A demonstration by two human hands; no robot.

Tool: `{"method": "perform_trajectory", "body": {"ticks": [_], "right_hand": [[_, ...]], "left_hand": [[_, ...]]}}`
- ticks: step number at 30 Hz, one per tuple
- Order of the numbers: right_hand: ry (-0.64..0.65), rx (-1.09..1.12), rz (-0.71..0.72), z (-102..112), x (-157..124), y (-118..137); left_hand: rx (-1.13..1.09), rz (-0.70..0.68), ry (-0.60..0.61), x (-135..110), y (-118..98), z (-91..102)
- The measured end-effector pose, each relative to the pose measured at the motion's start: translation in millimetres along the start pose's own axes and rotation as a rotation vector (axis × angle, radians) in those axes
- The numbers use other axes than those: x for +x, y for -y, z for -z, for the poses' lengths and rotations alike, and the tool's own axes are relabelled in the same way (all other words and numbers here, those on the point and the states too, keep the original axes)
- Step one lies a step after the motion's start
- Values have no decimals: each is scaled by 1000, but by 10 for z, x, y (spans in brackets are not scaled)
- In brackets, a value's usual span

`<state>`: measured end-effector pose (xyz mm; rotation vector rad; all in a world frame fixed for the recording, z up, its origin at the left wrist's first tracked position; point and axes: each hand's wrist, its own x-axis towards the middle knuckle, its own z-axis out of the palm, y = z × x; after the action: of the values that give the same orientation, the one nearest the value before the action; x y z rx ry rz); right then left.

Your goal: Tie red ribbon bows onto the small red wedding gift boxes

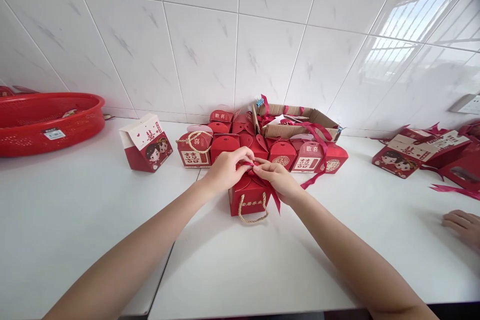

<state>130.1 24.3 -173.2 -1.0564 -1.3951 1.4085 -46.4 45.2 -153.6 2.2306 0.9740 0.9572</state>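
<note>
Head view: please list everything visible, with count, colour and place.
front box: one, red, centre
rear boxes: several, mostly red, behind front box
carton: one, brown, behind rear boxes
clips: two, blue, on carton
handles: two, tan, on front box and rear boxes
ribbons: several, red, on front box, carton and right side
left box: one, red and white, left
right boxes: several, red and white, right
basket: one, red, left edge
counter: one, white, below boxes
wall: one, white tiles, back
socket: one, white, far right
co-worker's hand: one, right edge
left hand: one, pinching front box's ribbon
right hand: one, same ribbon
</note>
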Motion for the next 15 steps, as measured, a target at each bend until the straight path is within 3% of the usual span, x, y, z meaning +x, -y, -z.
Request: {"method": "perform_trajectory", "body": {"ticks": [4, 8, 13, 15], "right_hand": [[-82, 0, -8, 17, 22, -47], [-146, -35, -52, 7, 17, -57], [-154, -74, -70, -38, -19, -38], [-122, -122, -69, -52, -46, -9]], "left_hand": [[78, 20, -77, 22, 61, -79], [242, 27, -125, 23, 29, 31], [237, 138, 171, -27, -93, 176], [280, 148, 182, -36, -124, 165]]}}
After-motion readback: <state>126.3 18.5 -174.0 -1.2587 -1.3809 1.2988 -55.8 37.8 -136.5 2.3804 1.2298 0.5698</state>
